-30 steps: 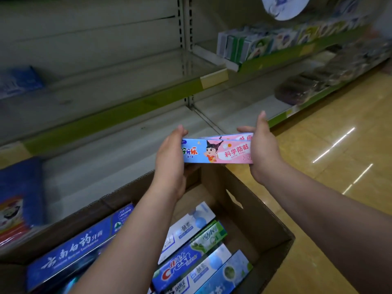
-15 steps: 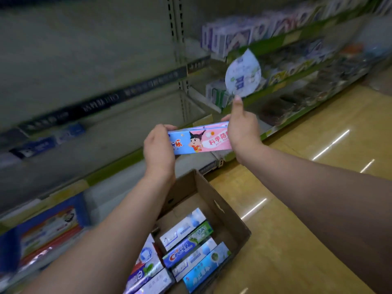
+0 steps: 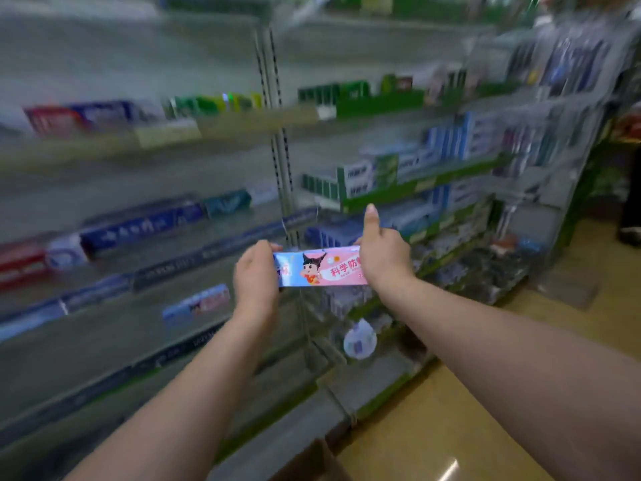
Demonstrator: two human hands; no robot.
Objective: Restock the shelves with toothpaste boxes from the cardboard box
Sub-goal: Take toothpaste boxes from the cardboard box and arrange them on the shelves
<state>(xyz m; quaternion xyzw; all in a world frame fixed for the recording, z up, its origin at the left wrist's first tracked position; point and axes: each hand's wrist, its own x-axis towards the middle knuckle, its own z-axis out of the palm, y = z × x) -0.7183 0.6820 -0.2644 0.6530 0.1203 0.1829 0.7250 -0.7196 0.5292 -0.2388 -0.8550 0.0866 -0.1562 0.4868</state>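
Level toothpaste box (image 3: 321, 267); left hand (image 3: 255, 277), right hand (image 3: 383, 260) grip opposite ends.

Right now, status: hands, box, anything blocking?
Left grip and right grip hold the toothpaste box by its ends. Box roughly level, in air before the shelves. Nothing seen between.

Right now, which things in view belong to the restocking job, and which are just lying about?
Job: cartoon toothpaste box, gripped at its ends by the left hand and right hand; cardboard box, only a corner showing at the bottom edge; look-alike box on the shelf, blurred.
Lying about: round hanging tag; dark packets on the lower right shelves, blurred; yellow floor.
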